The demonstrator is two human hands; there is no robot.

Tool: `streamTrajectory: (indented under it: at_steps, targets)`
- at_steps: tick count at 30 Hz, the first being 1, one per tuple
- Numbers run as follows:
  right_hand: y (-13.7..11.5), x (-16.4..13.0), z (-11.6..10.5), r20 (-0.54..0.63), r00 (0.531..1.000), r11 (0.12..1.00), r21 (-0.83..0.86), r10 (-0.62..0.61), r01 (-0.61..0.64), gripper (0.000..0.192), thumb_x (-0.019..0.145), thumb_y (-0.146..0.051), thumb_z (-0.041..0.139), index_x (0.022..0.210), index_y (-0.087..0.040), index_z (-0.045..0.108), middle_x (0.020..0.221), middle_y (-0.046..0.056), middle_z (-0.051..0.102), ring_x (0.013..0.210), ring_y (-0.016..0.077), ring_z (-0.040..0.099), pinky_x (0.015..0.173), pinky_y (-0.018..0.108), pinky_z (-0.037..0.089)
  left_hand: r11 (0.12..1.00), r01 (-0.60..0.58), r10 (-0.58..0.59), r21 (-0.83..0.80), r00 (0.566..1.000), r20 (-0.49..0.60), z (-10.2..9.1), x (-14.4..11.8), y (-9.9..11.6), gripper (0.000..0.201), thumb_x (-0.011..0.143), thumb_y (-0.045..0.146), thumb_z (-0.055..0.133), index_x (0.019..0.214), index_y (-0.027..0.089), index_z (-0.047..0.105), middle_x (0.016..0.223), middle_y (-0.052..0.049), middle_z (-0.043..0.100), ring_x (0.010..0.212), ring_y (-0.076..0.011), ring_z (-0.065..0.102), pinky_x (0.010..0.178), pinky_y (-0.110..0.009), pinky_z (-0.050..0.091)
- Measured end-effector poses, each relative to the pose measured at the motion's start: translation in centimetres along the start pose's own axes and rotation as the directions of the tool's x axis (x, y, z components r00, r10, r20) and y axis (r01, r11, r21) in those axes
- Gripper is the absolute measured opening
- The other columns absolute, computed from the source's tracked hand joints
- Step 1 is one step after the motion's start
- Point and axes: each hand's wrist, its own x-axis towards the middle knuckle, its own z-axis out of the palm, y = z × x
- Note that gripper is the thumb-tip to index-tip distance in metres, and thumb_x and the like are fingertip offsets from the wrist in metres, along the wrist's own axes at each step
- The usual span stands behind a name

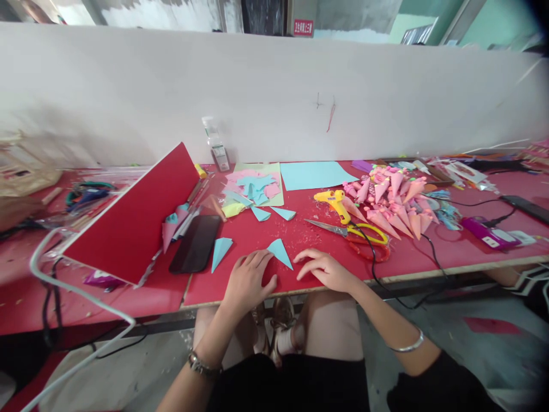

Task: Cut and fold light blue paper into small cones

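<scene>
On the red table lies a light-blue paper piece [281, 253], a narrow wedge tapering toward the right. My left hand [252, 277] rests flat on the table, its fingertips touching the wedge's left end. Just right of the wedge's tip, my right hand [325, 269] is held low with loosely bent, spread fingers and nothing in them. Another blue paper wedge [221, 252] lies to the left of my left hand. Two smaller blue wedges [283, 213] [259, 214] lie farther back. Scissors [343, 230] with yellow handles lie beyond my right hand.
A yellow glue gun [334, 203] lies beside a heap of pink paper cones [397, 197]. A black phone [196, 244] and a leaning red board [137, 217] stand left. Behind are paper scraps [253, 186], a blue sheet [315, 175] and a bottle [218, 150]. A cord hangs over the front edge.
</scene>
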Motion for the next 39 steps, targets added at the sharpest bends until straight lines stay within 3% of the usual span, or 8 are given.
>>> streamTrajectory:
  at_steps: [4, 8, 14, 19, 24, 31, 36, 39]
  targets:
    - [-0.2, 0.4, 0.6, -0.080, 0.996, 0.994, -0.099, 0.029, -0.037, 0.040, 0.083, -0.006, 0.036, 0.110, -0.024, 0.059, 0.109, 0.007, 0.053, 0.103, 0.0160, 0.048, 0.092, 0.034, 0.039, 1.000, 0.007, -0.007, 0.004, 1.000, 0.010, -0.1, 0.0, 0.1, 0.041, 0.080, 0.034, 0.044, 0.118, 0.019, 0.047, 0.120, -0.007, 0.054, 0.110, -0.0238, 0.048, 0.092, -0.040, 0.036]
    - [-0.2, 0.6, 1.1, -0.013, 1.000, 0.967, -0.255, -0.023, 0.019, 0.042, 0.080, -0.002, 0.038, 0.108, -0.023, 0.062, 0.107, 0.008, 0.054, 0.101, 0.0181, 0.047, 0.090, 0.037, 0.040, 1.000, 0.002, -0.002, 0.003, 1.000, 0.010, -0.1, 0.0, 0.0, 0.041, 0.080, 0.034, 0.045, 0.118, 0.019, 0.047, 0.120, -0.008, 0.054, 0.110, -0.0241, 0.048, 0.092, -0.040, 0.036]
    - [0.2, 0.4, 0.3, 0.033, 0.999, 0.996, -0.076, -0.043, 0.046, 0.043, 0.077, 0.001, 0.037, 0.091, -0.025, 0.068, 0.102, 0.004, 0.056, 0.098, 0.0151, 0.050, 0.090, 0.035, 0.040, 1.000, -0.004, 0.004, -0.009, 1.000, -0.004, 0.0, -0.1, -0.1, 0.041, 0.079, 0.033, 0.045, 0.118, 0.020, 0.047, 0.119, -0.009, 0.054, 0.110, -0.0244, 0.048, 0.092, -0.040, 0.036]
    - [-0.1, 0.7, 0.5, -0.080, 0.996, 0.994, -0.106, 0.025, -0.033, 0.032, 0.083, -0.014, 0.043, 0.108, -0.023, 0.059, 0.113, 0.007, 0.053, 0.107, 0.0172, 0.046, 0.095, 0.037, 0.036, 1.000, -0.003, 0.003, -0.016, 1.000, -0.006, 0.0, -0.1, -0.1, 0.041, 0.079, 0.033, 0.045, 0.118, 0.020, 0.047, 0.120, -0.009, 0.054, 0.110, -0.0244, 0.048, 0.092, -0.041, 0.036]
    - [-0.7, 1.4, 0.7, -0.082, 0.997, 0.999, -0.041, 0.014, -0.017, 0.021, 0.086, -0.022, 0.042, 0.090, -0.019, 0.063, 0.094, 0.005, 0.060, 0.091, 0.0143, 0.054, 0.086, 0.031, 0.042, 1.000, -0.002, 0.002, -0.023, 1.000, -0.001, 0.0, -0.2, -0.1, 0.041, 0.079, 0.033, 0.045, 0.118, 0.019, 0.046, 0.120, -0.008, 0.053, 0.110, -0.0242, 0.047, 0.092, -0.041, 0.036]
    - [-0.5, 2.0, 2.0, 0.003, 0.998, 0.941, -0.333, -0.063, 0.060, 0.034, 0.084, -0.029, 0.047, 0.117, -0.024, 0.052, 0.122, 0.006, 0.051, 0.114, 0.0200, 0.042, 0.098, 0.039, 0.032, 0.985, 0.029, -0.038, -0.170, 0.998, -0.051, -0.3, 0.2, -1.8, 0.037, 0.083, 0.027, 0.040, 0.119, 0.020, 0.043, 0.119, -0.008, 0.051, 0.108, -0.0184, 0.049, 0.090, -0.032, 0.041]
    - [-0.5, 1.8, 2.7, -0.146, 0.988, 0.917, -0.387, 0.040, -0.094, 0.031, 0.082, -0.026, 0.048, 0.112, -0.021, 0.054, 0.114, 0.008, 0.052, 0.107, 0.0211, 0.046, 0.093, 0.038, 0.037, 0.962, 0.264, -0.244, 0.072, 0.946, -0.214, -3.4, 1.8, -6.4, 0.039, 0.081, 0.031, 0.042, 0.118, 0.017, 0.044, 0.114, -0.011, 0.052, 0.105, -0.0244, 0.051, 0.085, -0.035, 0.042]
    - [-0.5, 1.7, 2.8, -0.228, 0.970, 0.904, -0.391, 0.091, -0.176, 0.030, 0.081, -0.024, 0.047, 0.110, -0.019, 0.054, 0.108, 0.009, 0.052, 0.102, 0.0214, 0.047, 0.089, 0.037, 0.040, 0.793, 0.544, -0.478, 0.274, 0.835, -0.272, -4.3, 2.7, -9.5, 0.053, 0.076, 0.036, 0.046, 0.121, 0.009, 0.040, 0.110, -0.020, 0.053, 0.100, -0.0327, 0.052, 0.079, -0.039, 0.042]
